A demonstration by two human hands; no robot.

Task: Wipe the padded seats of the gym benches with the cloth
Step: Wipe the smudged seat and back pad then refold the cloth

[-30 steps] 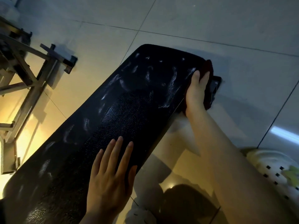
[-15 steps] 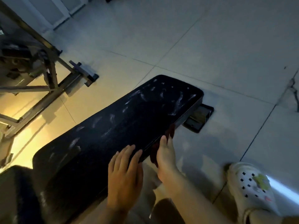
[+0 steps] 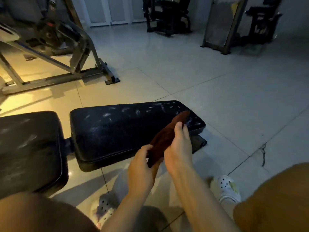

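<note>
A black padded bench pad [image 3: 120,129] lies low in front of me, streaked with pale wipe marks. A second black pad [image 3: 28,148] of the same bench sits to its left. The dark red cloth [image 3: 168,136] is lifted off the pad and held between both hands, in front of the pad's right end. My left hand [image 3: 142,166] grips the cloth's lower end. My right hand [image 3: 178,148] holds its upper part, fingers along the cloth.
A metal machine frame [image 3: 80,61] stands on the tiled floor at the back left. Dark gym machines [image 3: 168,15] and a framed panel [image 3: 219,24] stand at the far wall. My knees and two white perforated clogs [image 3: 229,188] fill the bottom of the view.
Both hands have left the pad: the left hand lifted off its top and took the cloth's lower end. The view pulled back and up, showing the whole bench and room.
</note>
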